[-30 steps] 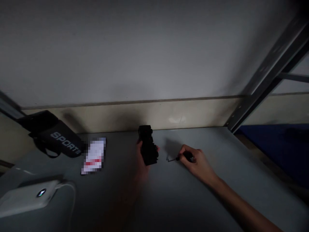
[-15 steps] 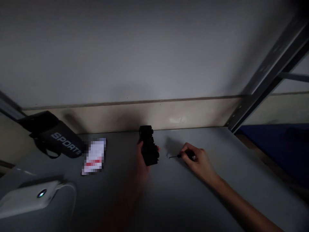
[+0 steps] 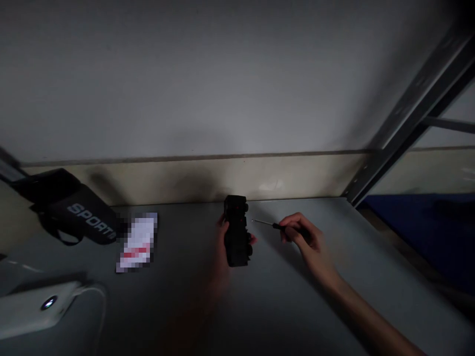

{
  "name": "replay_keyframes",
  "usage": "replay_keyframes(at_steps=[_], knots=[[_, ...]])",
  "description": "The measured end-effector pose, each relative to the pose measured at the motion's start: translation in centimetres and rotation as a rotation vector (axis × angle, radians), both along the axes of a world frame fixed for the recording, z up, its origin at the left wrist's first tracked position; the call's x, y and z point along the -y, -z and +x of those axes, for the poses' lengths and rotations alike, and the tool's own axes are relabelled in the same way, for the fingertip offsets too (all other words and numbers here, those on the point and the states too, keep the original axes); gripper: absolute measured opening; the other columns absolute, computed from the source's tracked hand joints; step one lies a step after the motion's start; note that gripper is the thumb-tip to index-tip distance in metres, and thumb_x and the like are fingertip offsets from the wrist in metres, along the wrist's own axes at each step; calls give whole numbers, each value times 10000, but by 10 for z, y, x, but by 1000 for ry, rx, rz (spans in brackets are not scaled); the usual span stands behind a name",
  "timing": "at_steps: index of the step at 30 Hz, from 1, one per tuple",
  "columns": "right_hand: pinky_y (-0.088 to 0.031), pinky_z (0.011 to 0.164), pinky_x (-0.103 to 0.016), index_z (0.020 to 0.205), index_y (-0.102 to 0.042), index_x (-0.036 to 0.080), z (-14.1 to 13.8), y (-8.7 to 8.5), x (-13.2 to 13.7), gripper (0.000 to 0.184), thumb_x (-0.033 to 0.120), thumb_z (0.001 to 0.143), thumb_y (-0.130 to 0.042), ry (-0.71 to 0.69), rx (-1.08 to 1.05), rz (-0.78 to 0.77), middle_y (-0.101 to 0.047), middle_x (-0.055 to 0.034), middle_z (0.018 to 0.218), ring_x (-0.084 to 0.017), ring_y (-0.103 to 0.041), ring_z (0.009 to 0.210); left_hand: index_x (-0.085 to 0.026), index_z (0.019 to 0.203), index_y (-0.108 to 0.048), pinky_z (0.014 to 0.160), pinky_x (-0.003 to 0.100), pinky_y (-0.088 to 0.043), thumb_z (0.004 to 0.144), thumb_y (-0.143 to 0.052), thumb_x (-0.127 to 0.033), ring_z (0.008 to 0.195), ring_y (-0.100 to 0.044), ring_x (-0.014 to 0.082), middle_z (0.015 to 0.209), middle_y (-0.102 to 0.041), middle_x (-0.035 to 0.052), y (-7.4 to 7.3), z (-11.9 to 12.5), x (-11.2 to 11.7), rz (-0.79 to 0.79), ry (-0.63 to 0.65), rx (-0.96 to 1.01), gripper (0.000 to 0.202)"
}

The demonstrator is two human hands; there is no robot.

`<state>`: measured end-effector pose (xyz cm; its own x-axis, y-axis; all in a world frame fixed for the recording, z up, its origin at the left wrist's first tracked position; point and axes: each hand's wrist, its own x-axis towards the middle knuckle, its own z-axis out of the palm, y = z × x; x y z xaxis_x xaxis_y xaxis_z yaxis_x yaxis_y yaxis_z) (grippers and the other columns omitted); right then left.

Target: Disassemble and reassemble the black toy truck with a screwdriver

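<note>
My left hand (image 3: 221, 242) is wrapped round a dark toy vehicle (image 3: 236, 237), which looks like a truck held on end. Its wheels face right, and fingertips show past its right side. The dim light hides most of its detail. In my right hand (image 3: 306, 237) is a small screwdriver (image 3: 267, 224) with a dark handle and a thin metal shaft. The shaft points left at the wheel side of the toy, and its tip is a short gap away from it. Something small may be at the tip, but I cannot make it out.
On the grey tabletop (image 3: 170, 301), a black bottle pouch marked SPORT (image 3: 87, 215) leans at the left beside a blurred white and red item (image 3: 138, 242). A white power bank (image 3: 37, 309) with a cable lies at front left. A wall (image 3: 208, 178) closes off the back; a metal post (image 3: 389, 158) rises at right.
The screwdriver has swung upward and now points more directly at the toy. My left hand and the toy have shifted slightly right and down. The surroundings have slid slightly left in view.
</note>
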<state>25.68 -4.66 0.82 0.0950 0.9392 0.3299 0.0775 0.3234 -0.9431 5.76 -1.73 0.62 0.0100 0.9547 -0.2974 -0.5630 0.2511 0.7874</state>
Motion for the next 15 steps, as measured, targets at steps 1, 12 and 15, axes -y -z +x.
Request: replay_keyframes(at_steps=[1,12,15], knots=[[-429,726,-313,984,-703,235,0,1,0,165,393,1013,-664,-5,0,-1,-655,16,732,-188,-611,735,-213,1393,-591,593,325,-515,886,-710,-475,684,-765,273,826,-754,36,-2,1,2,8,12,-22,584],[-445,731,-319,973,-695,231,-2,-3,0,147,374,979,-658,6,27,-14,-661,8,756,-193,-619,748,-258,1505,-449,558,306,-569,896,-685,-452,655,-782,267,797,-758,24,-4,4,6,55,100,-25,681],[-451,734,-322,960,-693,230,-3,-6,1,157,382,974,-654,9,35,-22,-667,2,760,-196,-622,749,-269,1528,-424,512,295,-550,907,-685,-434,666,-790,283,819,-770,38,-4,3,7,45,104,-18,693]])
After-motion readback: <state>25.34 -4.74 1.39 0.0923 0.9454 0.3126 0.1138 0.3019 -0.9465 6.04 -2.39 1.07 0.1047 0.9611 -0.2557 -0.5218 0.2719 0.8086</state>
